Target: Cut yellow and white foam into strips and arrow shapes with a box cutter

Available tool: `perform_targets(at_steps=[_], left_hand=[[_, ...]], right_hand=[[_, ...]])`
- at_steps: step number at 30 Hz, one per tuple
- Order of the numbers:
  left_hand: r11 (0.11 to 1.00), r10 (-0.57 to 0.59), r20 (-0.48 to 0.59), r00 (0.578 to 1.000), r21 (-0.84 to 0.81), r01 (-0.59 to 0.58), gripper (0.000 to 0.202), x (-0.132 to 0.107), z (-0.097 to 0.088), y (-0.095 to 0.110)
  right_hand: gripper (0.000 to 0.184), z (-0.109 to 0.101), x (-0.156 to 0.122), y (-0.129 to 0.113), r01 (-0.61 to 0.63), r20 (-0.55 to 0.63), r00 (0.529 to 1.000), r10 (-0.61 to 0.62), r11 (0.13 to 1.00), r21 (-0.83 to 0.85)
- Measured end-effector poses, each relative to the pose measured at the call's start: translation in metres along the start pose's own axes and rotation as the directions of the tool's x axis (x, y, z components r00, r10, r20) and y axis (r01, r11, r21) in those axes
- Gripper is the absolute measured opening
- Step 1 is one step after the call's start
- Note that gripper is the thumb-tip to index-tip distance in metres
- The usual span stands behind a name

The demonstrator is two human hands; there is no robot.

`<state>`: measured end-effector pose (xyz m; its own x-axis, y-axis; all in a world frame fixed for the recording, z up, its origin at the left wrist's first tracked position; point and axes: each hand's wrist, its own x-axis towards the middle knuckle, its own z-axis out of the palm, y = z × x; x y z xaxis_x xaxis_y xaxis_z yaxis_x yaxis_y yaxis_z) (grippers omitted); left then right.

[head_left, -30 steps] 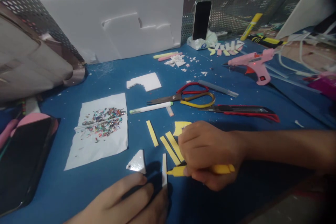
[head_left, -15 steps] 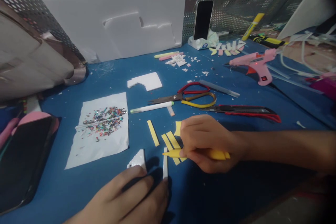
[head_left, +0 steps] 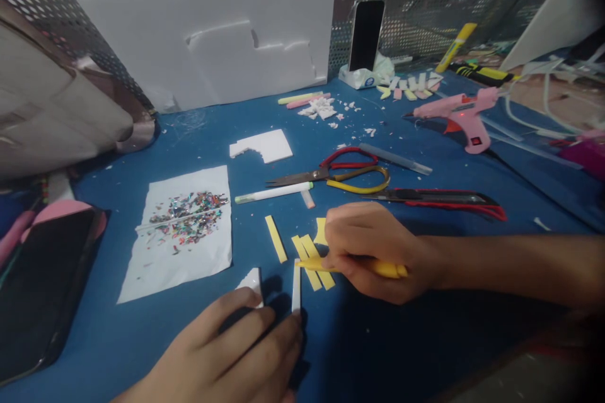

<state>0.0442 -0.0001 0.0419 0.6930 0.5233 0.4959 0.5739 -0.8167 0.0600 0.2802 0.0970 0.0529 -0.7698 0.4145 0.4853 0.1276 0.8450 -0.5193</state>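
My right hand [head_left: 373,245] is closed around a yellow craft knife [head_left: 350,266], whose tip rests at the far end of a narrow white strip [head_left: 296,286] on the blue table [head_left: 378,352]. My left hand [head_left: 227,352] lies low in front, fingertips pressed on the near end of that strip and on a white foam scrap [head_left: 250,279]. Several yellow foam strips [head_left: 302,249] lie just beyond the knife.
A white paper with glitter [head_left: 182,227] lies to the left, a white pen [head_left: 273,192], scissors [head_left: 340,173] and a red-black cutter [head_left: 439,198] behind. A pink glue gun [head_left: 460,114], an upright phone [head_left: 366,34], a foam board [head_left: 208,31] and a dark phone [head_left: 38,289] ring the area.
My right hand has drawn the yellow knife away from me along the white strip, from its near end to its far end. My left hand slid slightly forward.
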Motion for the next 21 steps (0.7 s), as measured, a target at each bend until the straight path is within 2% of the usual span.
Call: perform_targets(at_steps=[1, 2, 5, 8, 11, 14, 18, 21], left_hand=[[1.0, 0.0, -0.002, 1.0, 0.013, 0.0, 0.032, -0.0002, -0.0001, -0.0005], [0.997, 0.076, -0.013, 0.997, 0.023, -0.076, 0.031, -0.0005, -0.0002, -0.0015], [0.991, 0.134, -0.014, 0.991, 0.031, -0.134, 0.03, -0.001, -0.0008, -0.005], [0.991, 0.133, -0.016, 0.991, 0.021, -0.132, 0.029, -0.0011, -0.0011, -0.0062], [0.992, 0.122, -0.021, 0.992, 0.019, -0.121, 0.028, -0.0004, -0.0004, -0.0055], [0.992, 0.123, -0.019, 0.992, 0.021, -0.122, 0.029, 0.0011, 0.0004, -0.0047], [0.995, 0.099, 0.0, 0.995, 0.023, -0.099, 0.029, 0.0012, 0.0002, -0.0029], [0.999, 0.035, 0.001, 0.999, 0.004, -0.035, 0.031, -0.0006, 0.0002, -0.0008]], right_hand=[[0.019, 0.0003, 0.0002, 0.0002, 0.008, 0.008, 1.0, -0.008, 1.0, 0.002], [0.02, 0.0008, 0.0004, 0.0006, 0.025, 0.014, 1.0, -0.025, 1.0, 0.01], [0.02, 0.0032, -0.0002, 0.0022, 0.131, 0.034, 0.99, -0.134, 0.989, 0.067], [0.018, 0.006, -0.0017, 0.0038, 0.213, 0.044, 0.974, -0.22, 0.969, 0.125], [0.017, 0.007, -0.0022, 0.0039, 0.231, 0.037, 0.97, -0.239, 0.963, 0.14], [0.019, 0.0045, -0.001, 0.0023, 0.184, 0.017, 0.982, -0.186, 0.98, 0.068], [0.02, 0.0001, 0.0003, 0.0011, 0.006, -0.002, 1.0, -0.006, 1.0, -0.013], [0.019, 0.0003, -0.0004, 0.0019, -0.002, 0.001, 1.0, 0.002, 1.0, -0.008]])
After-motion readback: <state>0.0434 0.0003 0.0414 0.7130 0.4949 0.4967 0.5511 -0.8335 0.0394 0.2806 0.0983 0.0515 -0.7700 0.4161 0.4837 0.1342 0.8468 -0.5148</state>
